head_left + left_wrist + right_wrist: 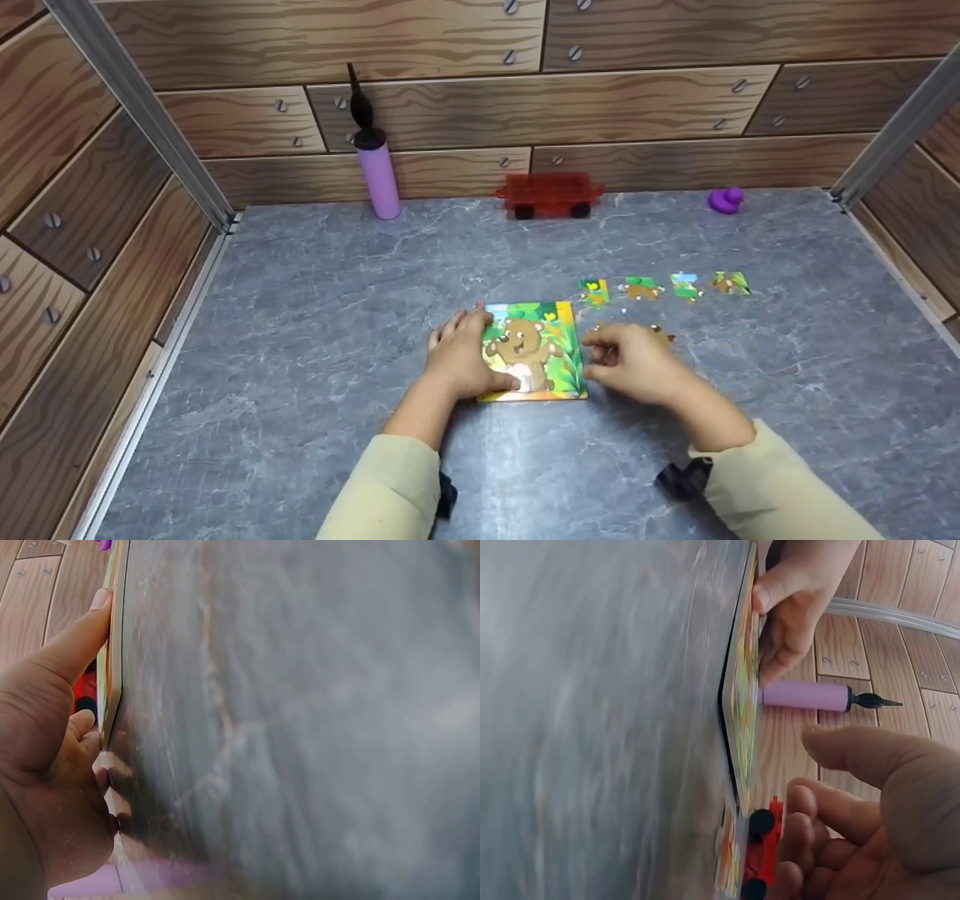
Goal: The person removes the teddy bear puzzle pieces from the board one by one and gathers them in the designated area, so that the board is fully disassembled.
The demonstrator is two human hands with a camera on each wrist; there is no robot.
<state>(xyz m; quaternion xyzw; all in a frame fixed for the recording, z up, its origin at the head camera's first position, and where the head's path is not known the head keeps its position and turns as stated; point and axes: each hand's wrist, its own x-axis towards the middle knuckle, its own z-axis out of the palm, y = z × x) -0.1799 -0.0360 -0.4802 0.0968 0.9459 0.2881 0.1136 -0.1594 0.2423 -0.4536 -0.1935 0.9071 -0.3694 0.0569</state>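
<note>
A square bear-picture puzzle board (529,341) lies flat on the grey table. Along its left side rests my left hand (465,356), thumb stretched over the picture near the front edge and fingers at the far left corner. In the left wrist view that thumb (79,641) lies along the board's face. Just beyond the right edge hovers my right hand (637,364), thumb and forefinger apart, the other fingers loosely curled, nothing visible between them. Partly hidden behind it are brown puzzle pieces (663,334).
Several loose puzzle pieces, among them a green and brown one (641,289), form a row behind the right hand. Along the back wall stand a purple hand pump (380,180), a red toy wagon (549,196) and a purple toy duck (726,200). Wood-patterned walls enclose the table.
</note>
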